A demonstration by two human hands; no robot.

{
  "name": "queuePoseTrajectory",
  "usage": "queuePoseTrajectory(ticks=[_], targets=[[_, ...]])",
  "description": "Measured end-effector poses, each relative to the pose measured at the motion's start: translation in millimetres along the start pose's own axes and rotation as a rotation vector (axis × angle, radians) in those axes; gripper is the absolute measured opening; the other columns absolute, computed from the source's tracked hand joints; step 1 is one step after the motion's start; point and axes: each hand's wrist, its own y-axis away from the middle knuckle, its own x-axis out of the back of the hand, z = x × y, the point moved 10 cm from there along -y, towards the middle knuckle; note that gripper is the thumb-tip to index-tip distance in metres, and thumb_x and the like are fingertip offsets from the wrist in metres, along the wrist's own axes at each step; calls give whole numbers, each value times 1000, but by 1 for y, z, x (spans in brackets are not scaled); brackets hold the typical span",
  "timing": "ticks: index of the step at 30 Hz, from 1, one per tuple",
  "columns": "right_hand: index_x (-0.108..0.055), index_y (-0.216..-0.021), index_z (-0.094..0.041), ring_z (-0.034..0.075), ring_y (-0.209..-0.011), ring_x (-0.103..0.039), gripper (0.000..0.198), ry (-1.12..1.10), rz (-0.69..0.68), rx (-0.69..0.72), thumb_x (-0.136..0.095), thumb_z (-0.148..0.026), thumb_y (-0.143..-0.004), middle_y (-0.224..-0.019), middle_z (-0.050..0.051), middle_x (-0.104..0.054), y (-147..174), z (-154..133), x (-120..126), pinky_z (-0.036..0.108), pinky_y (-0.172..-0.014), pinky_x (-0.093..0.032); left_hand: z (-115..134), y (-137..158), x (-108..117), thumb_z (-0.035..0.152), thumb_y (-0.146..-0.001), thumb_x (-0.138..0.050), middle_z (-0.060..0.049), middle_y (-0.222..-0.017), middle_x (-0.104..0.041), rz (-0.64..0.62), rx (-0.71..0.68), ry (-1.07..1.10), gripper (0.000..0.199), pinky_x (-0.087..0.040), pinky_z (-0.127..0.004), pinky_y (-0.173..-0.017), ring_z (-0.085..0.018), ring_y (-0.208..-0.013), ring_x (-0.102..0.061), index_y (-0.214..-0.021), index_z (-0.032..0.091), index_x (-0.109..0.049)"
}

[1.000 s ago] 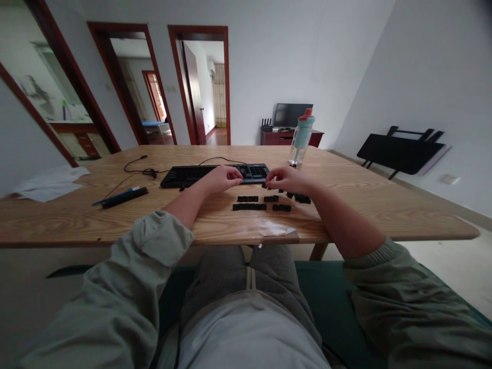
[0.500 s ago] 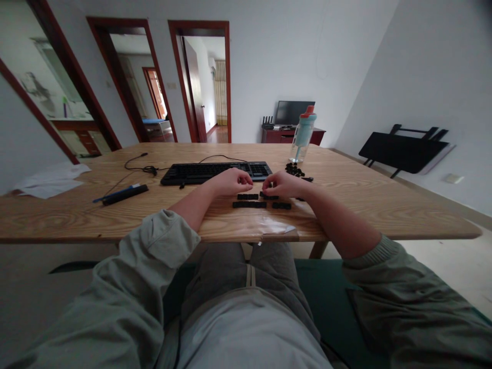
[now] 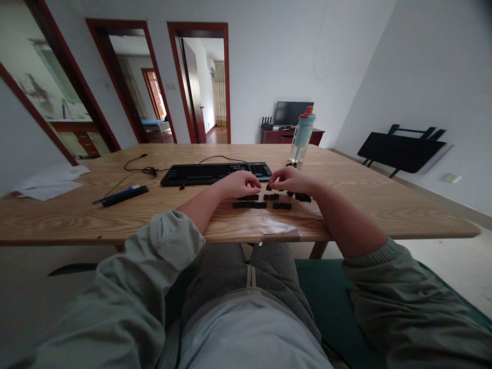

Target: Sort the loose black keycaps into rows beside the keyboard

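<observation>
Right hand [image 3: 291, 180] is at a keycap [image 3: 268, 188], left hand [image 3: 239, 184] curled nearby, cannot tell whether either's fingers pinch; keycap rows [image 3: 249, 205] presumably lined up for easy access.

Looks forward and down from head height, past the near lap [image 3: 221, 279] at bottom centre, across the worktop [image 3: 154, 220] mid-frame.

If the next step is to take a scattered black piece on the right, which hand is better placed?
Probably the right hand: it is close to the scattered black pieces. The left hand is farther from them, near the keyboard.
</observation>
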Motion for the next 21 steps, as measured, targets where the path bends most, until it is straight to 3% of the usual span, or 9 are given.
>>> queuePoseTrajectory(ticks=[7,21], targets=[[-76,-91,-15,13,-60,-51,28,103,-83,-5,-66,-37,-77,-71,2,-65,2,3,-8,25,-53,-37,15,-23,-32,29,-72,-64,-2,-78,-70,-176,-38,-107,25,-42,-26,-67,-17,-72,-60,-86,17,-80],[-77,-92,-15,12,-59,-51,26,128,-147,-38,-64,-32,-77,-68,1,-65,2,1,-22,24,-54,-36,2,-21,-28,25,-71,-63,-3,-82,-73,-167,12,-114,26,-44,-25,-68,-17,-74,-62,-90,16,-80]])
